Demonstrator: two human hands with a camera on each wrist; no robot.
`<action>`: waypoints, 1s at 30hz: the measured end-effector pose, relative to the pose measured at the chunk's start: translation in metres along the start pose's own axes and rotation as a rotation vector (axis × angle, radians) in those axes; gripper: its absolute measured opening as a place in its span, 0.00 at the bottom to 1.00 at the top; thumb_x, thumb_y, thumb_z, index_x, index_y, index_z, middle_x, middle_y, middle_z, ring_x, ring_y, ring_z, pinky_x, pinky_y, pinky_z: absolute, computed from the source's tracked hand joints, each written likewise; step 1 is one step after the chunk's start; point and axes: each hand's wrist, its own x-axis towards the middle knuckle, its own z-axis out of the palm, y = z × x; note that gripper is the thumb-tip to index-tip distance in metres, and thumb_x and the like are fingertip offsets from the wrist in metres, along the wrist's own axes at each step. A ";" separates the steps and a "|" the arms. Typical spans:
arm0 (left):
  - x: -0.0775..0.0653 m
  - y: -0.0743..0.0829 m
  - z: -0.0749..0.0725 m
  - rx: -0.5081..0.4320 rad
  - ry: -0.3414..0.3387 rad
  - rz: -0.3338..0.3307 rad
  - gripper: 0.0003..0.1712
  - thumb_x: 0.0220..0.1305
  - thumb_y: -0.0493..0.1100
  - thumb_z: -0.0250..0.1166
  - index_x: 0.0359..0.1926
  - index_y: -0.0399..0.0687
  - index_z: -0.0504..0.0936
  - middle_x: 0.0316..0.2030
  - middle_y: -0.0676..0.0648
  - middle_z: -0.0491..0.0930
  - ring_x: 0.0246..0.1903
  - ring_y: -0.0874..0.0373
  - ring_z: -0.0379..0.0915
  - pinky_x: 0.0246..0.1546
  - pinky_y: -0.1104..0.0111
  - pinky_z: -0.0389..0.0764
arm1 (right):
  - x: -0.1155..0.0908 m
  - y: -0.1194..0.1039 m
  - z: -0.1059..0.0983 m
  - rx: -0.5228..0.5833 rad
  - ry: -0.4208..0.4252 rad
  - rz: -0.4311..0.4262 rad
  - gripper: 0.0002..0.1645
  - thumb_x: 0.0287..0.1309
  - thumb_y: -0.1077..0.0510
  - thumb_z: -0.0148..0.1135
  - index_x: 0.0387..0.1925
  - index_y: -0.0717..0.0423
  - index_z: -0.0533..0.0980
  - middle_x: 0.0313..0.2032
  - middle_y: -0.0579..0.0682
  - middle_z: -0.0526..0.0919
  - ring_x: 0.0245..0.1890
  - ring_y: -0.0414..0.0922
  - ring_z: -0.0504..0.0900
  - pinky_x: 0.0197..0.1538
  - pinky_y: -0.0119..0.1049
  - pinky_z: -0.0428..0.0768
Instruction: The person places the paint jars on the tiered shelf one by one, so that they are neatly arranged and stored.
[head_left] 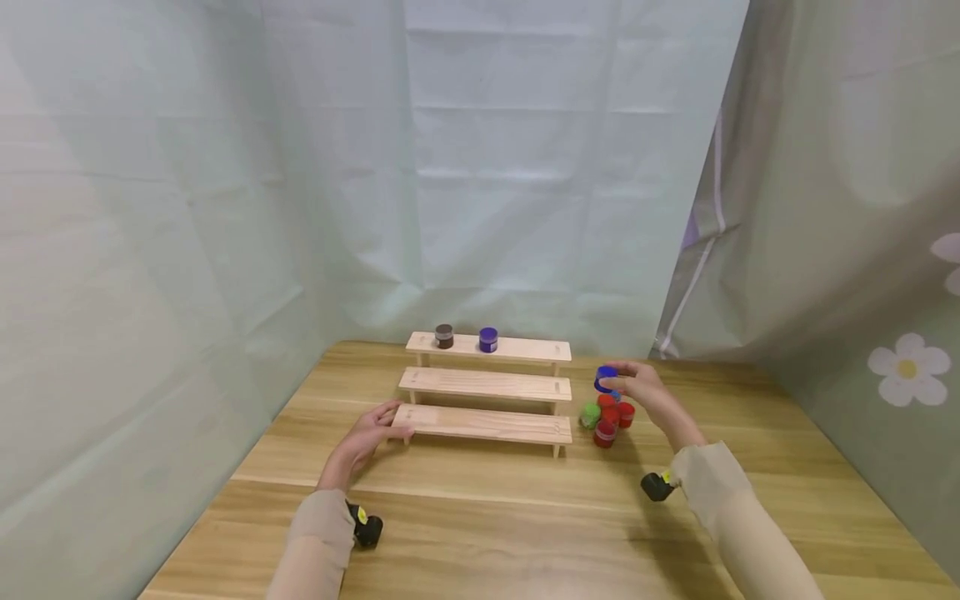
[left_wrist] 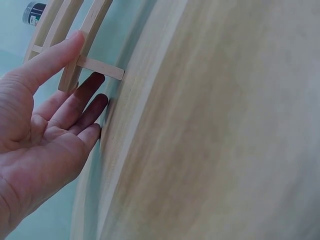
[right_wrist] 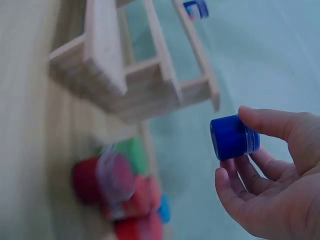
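Note:
A three-tier wooden rack (head_left: 483, 423) stands on the table. On its top tier are a dark-lidded jar (head_left: 444, 337) and a purple-blue jar (head_left: 488, 340), spaced apart. My left hand (head_left: 369, 433) holds the left end of the lowest tier, thumb on the board and fingers beneath, as the left wrist view (left_wrist: 50, 110) shows. To the right of the rack, my right hand (head_left: 639, 387) pinches a small blue paint jar (right_wrist: 234, 137) between thumb and fingers. It is raised above a cluster of jars and lies tilted sideways in the right wrist view.
Below my right hand sit several small jars: a green one (head_left: 590, 416), a dark red one (head_left: 604, 434), a red one (head_left: 626, 414) and a partly hidden light blue one. Pale cloth (head_left: 510, 208) hangs behind the wooden table (head_left: 480, 533) and along both sides.

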 end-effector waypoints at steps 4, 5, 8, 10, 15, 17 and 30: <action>0.000 0.001 0.000 0.005 -0.004 0.002 0.47 0.60 0.39 0.67 0.75 0.41 0.52 0.72 0.27 0.53 0.72 0.33 0.50 0.73 0.39 0.42 | 0.010 -0.021 0.008 0.032 0.015 -0.020 0.34 0.65 0.55 0.60 0.68 0.63 0.64 0.64 0.66 0.70 0.60 0.57 0.76 0.68 0.51 0.71; 0.000 0.000 0.000 0.006 -0.004 0.002 0.47 0.61 0.39 0.67 0.75 0.41 0.52 0.72 0.27 0.53 0.72 0.33 0.50 0.73 0.39 0.42 | 0.012 -0.026 0.010 0.042 0.019 -0.027 0.34 0.65 0.55 0.60 0.68 0.63 0.64 0.65 0.66 0.70 0.60 0.57 0.75 0.68 0.51 0.71; -0.001 0.000 0.000 0.017 -0.007 -0.002 0.47 0.61 0.39 0.67 0.75 0.42 0.52 0.72 0.26 0.52 0.72 0.32 0.49 0.72 0.37 0.42 | 0.016 -0.040 0.017 0.059 0.016 -0.045 0.34 0.65 0.57 0.60 0.69 0.62 0.64 0.66 0.66 0.69 0.64 0.59 0.72 0.68 0.50 0.71; -0.001 0.000 0.000 0.019 -0.009 -0.006 0.47 0.61 0.39 0.67 0.75 0.42 0.52 0.72 0.26 0.51 0.73 0.32 0.46 0.72 0.36 0.41 | 0.018 -0.047 0.023 0.055 0.012 -0.055 0.33 0.65 0.57 0.59 0.69 0.62 0.64 0.67 0.66 0.68 0.65 0.60 0.70 0.68 0.51 0.70; 0.000 0.001 -0.001 0.026 -0.008 -0.006 0.47 0.61 0.40 0.67 0.75 0.43 0.53 0.73 0.25 0.47 0.74 0.31 0.40 0.72 0.36 0.40 | 0.025 -0.059 0.039 0.065 0.011 -0.064 0.33 0.64 0.58 0.60 0.69 0.61 0.65 0.67 0.65 0.69 0.66 0.60 0.70 0.70 0.52 0.68; 0.000 0.001 -0.002 0.032 -0.001 -0.006 0.47 0.61 0.40 0.67 0.75 0.43 0.53 0.73 0.25 0.47 0.74 0.31 0.41 0.72 0.36 0.41 | 0.029 -0.062 0.047 0.082 0.010 -0.070 0.33 0.64 0.58 0.60 0.68 0.61 0.65 0.66 0.65 0.70 0.65 0.60 0.71 0.70 0.52 0.68; 0.001 -0.003 0.002 0.023 0.021 0.011 0.47 0.60 0.39 0.68 0.75 0.41 0.53 0.71 0.26 0.56 0.71 0.33 0.53 0.73 0.41 0.46 | 0.068 -0.063 0.071 0.099 0.034 -0.083 0.32 0.59 0.60 0.66 0.65 0.60 0.70 0.63 0.64 0.74 0.63 0.58 0.74 0.60 0.45 0.79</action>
